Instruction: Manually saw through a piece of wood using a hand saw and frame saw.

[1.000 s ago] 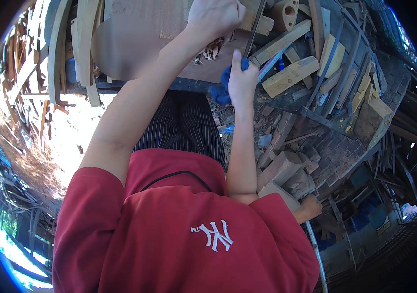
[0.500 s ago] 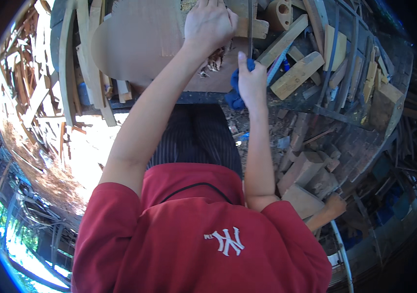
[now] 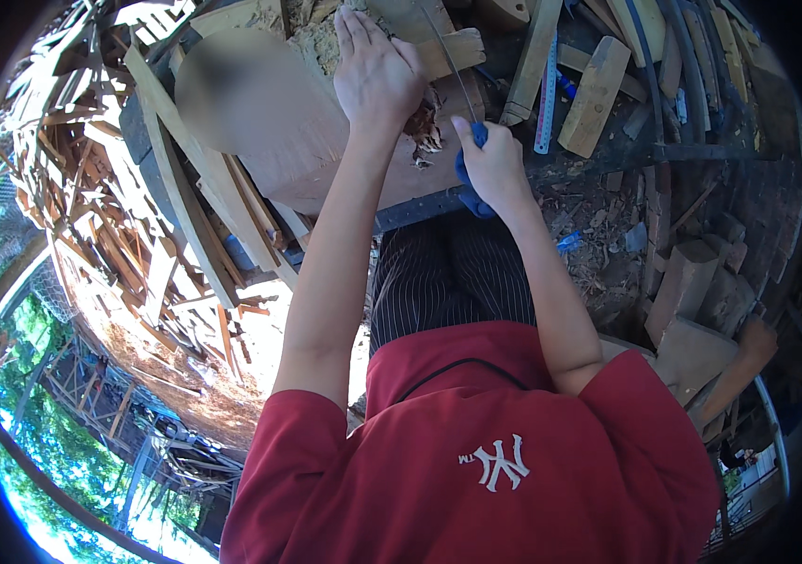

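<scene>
My left hand (image 3: 377,70) lies with outstretched fingers on a rough piece of wood (image 3: 321,42) dusted with pale shavings, atop a flat board (image 3: 293,174). My right hand (image 3: 495,164), right of it and nearer my body, is closed round a blue cloth (image 3: 474,197) wrapped on the lower end of a long, thin metal tool (image 3: 456,75), whose shaft slants up and away beside a light wooden block (image 3: 457,52). Splintered, reddish-brown wood (image 3: 424,122) shows between my hands.
Loose timber offcuts (image 3: 594,94) crowd the bench's right side, with a pale measuring strip (image 3: 545,108) among them. Long slats (image 3: 175,188) and a scrap pile (image 3: 119,244) are on the left. Blocks (image 3: 678,291) and debris lie on the ground at my right.
My left hand's fingers have straightened out from a more curled shape. My right hand still grips the tool, whose shaft now leans further left. The whole view has swung, shifting my body rightward in frame.
</scene>
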A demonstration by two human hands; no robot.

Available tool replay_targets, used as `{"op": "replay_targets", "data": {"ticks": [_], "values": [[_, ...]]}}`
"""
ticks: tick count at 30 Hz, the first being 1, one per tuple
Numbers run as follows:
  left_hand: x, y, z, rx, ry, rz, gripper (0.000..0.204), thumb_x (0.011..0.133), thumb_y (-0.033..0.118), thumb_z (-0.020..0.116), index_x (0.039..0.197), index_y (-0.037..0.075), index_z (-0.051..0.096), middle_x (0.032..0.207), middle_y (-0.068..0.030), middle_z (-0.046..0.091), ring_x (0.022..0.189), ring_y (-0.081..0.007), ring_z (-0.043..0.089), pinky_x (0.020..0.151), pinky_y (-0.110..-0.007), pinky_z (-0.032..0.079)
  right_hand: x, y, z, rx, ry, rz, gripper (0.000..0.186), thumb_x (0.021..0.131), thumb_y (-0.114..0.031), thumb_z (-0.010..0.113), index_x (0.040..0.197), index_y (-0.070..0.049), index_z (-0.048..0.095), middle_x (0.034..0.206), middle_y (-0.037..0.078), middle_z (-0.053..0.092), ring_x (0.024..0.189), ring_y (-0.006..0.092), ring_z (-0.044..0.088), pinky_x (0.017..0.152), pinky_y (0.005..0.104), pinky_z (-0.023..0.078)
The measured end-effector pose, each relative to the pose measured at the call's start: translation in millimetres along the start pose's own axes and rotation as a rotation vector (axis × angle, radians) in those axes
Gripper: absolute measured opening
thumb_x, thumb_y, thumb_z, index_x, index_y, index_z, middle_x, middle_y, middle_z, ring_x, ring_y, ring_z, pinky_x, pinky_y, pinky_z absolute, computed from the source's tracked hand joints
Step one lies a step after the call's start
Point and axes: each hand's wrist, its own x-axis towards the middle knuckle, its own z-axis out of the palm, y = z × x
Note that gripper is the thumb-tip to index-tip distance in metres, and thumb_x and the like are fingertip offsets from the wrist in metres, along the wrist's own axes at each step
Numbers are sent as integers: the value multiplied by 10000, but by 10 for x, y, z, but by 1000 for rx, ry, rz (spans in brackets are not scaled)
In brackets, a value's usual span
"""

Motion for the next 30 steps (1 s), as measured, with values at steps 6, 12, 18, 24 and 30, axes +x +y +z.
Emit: {"op": "replay_targets", "data": {"ticks": [6,12,18,24,30], "values": [[21,-4,7,-38,-28,-6,574,907,237,335,1310,-164,418,1399,-327,386,1343,-408,356,1112,-389,312,246,-197,-77,58,-108,-8,486,941,-387,552,842,79,647,762,293,642,818,427,662,732,462,514],[40,-85,32,40,-21,22,570,887,214,387,1281,-196,425,1371,-347,406,1328,-419,372,1085,-395,353,-41,124,49,84,-27,-3,488,948,-386,531,842,76,651,742,295,640,833,439,652,767,462,506],[63,35,37,-68,-31,-11,569,920,241,331,1308,-166,418,1406,-326,376,1353,-408,337,1131,-385,273,252,35,60,60,62,-104,536,941,-435,555,699,43,571,545,147,550,499,271,544,565,392,454],[-2,-13,3,-8,-38,-24,556,930,252,338,1288,-160,445,1384,-319,410,1332,-397,376,1113,-387,307,-15,119,-44,-22,-45,-16,533,930,-412,563,754,88,620,715,283,633,773,424,665,708,467,514],[62,63,-107,-7,-19,-31,553,886,205,414,1284,-177,433,1357,-320,439,1308,-403,401,1084,-397,356,-34,193,12,-19,-4,-33,506,929,-395,570,770,82,622,687,271,624,768,435,655,697,454,505]]}}
